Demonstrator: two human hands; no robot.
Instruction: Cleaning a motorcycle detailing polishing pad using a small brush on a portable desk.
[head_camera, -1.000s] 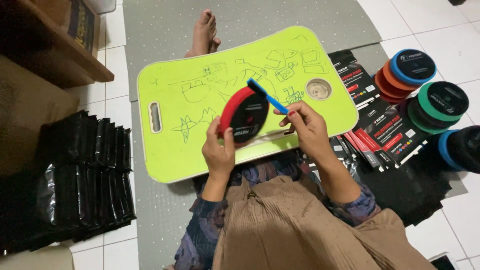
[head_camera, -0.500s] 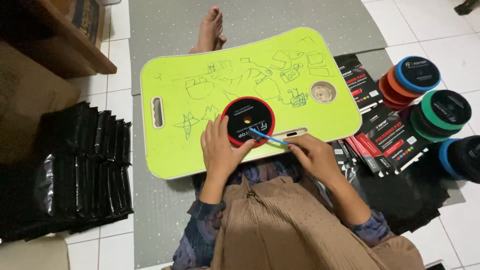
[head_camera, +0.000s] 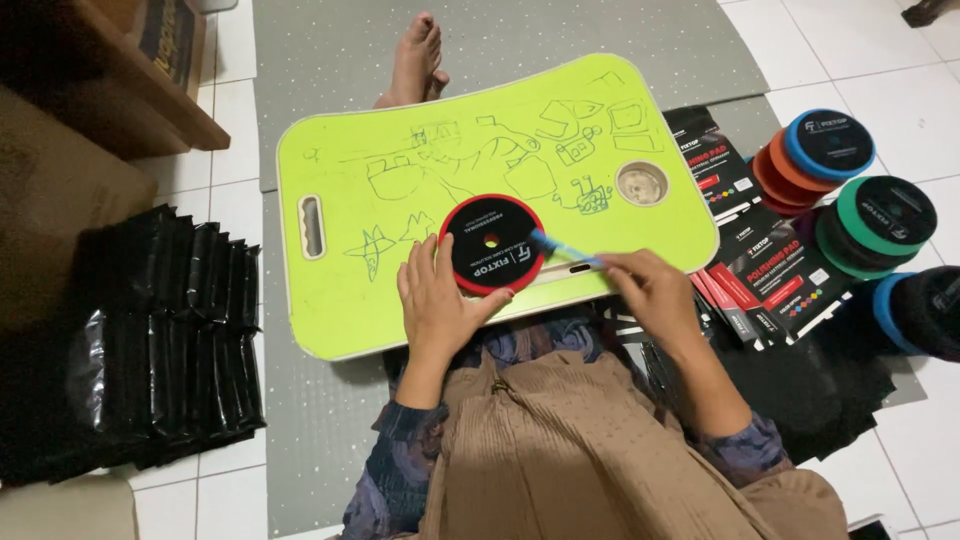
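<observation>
Person seated on the floor, lime-green lap tabletop (head_camera: 360, 310) with scribbled line drawings across the knees. Round red-rimmed foam pad with black face (head_camera: 491, 245) lies flat near the tabletop's near edge, about 6 o'clock from its centre. Left hand (head_camera: 437, 305) rests at the pad's 8 o'clock, fingers spread and pressing its rim, steadying rather than gripping. Right hand (head_camera: 652, 290) sits at the pad's 3 o'clock, fingers pinched together on the handle of a thin blue brush-like tool (head_camera: 560, 250); its tip lies on the pad's black face near centre. Step in hand looks like brushing or cleaning the pad face; the next stroke seems to call for the left hand keeping the pad from sliding. At 2 to 3 o'clock of the tabletop, on the floor: stacked round foam pads in blue, orange, green and black (head_camera: 850, 195), and flat black-and-red printed packets (head_camera: 770, 270). At 9 o'clock, a row of glossy black plastic bags (head_camera: 170, 340). Grey mat (head_camera: 330, 50) over white floor tiles; brown wooden furniture (head_camera: 120, 70) at 11 o'clock.
</observation>
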